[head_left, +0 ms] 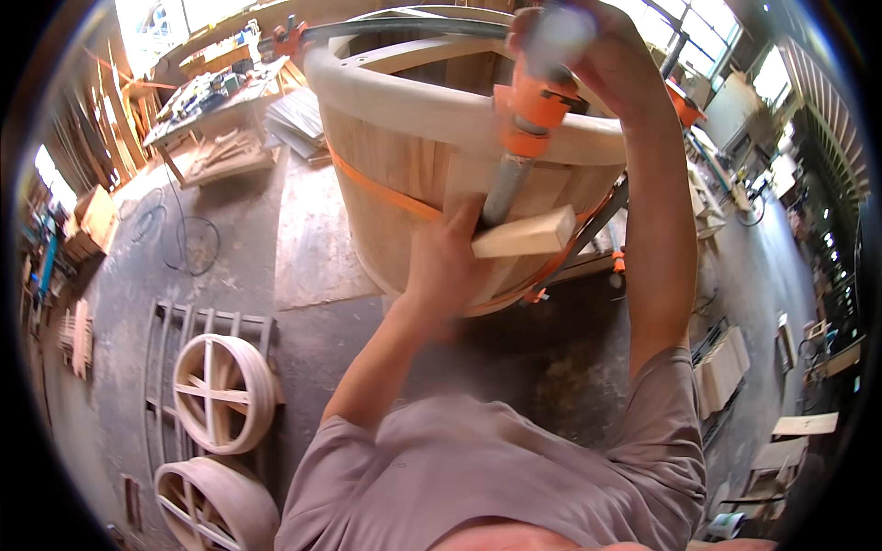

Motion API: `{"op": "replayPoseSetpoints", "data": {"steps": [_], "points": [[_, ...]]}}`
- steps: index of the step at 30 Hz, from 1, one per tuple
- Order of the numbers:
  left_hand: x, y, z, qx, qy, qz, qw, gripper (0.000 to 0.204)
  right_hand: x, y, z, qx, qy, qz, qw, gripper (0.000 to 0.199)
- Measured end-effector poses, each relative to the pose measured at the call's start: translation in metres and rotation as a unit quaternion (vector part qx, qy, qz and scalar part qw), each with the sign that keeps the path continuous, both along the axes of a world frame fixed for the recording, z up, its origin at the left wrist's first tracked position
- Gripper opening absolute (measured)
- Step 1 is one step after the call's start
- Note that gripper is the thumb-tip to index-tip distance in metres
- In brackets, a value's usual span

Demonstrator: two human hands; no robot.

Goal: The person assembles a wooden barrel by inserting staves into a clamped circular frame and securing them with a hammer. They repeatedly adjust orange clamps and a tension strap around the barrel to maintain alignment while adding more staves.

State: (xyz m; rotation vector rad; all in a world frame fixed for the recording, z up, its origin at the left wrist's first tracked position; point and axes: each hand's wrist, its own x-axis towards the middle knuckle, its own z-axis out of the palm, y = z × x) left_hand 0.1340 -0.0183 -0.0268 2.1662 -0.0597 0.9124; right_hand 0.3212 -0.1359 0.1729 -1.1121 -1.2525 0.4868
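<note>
In front of me stands a large round wooden tub point(386, 156) with a thick pale rim, an orange strap point(381, 186) around its staves. My left hand point(448, 262) is closed on one end of a short wood block point(528, 234), held close to the tub's side. A pipe clamp point(537, 101) with an orange head is tilted in front of the rim, its grey pipe running down to the block. Raised at the upper right, my right hand point(606, 60) is wrapped about the clamp's upper end, which is blurred by motion. Whether my left fingers also touch the pipe is hidden.
Another clamp bar point(404, 28) lies across the tub's top. At the lower left, two round wooden frames point(220, 395) with cross braces rest by a slatted rack point(170, 321). A cluttered workbench point(211, 106) stands far left; a cable point(193, 243) loops over the floor. Boards point(723, 367) lean at right.
</note>
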Motion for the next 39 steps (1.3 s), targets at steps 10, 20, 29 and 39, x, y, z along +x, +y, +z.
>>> {"op": "replayPoseSetpoints", "data": {"steps": [10, 20, 29, 39], "points": [[-0.001, -0.003, -0.018, 0.050, -0.096, 0.045, 0.993, 0.053, -0.018, -0.009, 0.021, -0.011, -0.159, -0.271, 0.949, 0.048], [0.006, -0.007, -0.055, -0.023, -0.110, -0.009, 0.994, 0.056, 0.053, 0.032, 0.057, -0.019, -0.327, 0.072, 0.942, 0.059], [0.011, 0.007, -0.058, -0.013, -0.117, 0.001, 0.993, 0.056, 0.065, 0.031, 0.043, -0.027, -0.464, -0.205, 0.861, 0.059], [0.015, 0.001, -0.059, 0.001, -0.145, -0.009, 0.989, 0.043, -0.029, -0.061, 0.053, -0.058, -0.557, -0.473, 0.680, 0.034]]}}
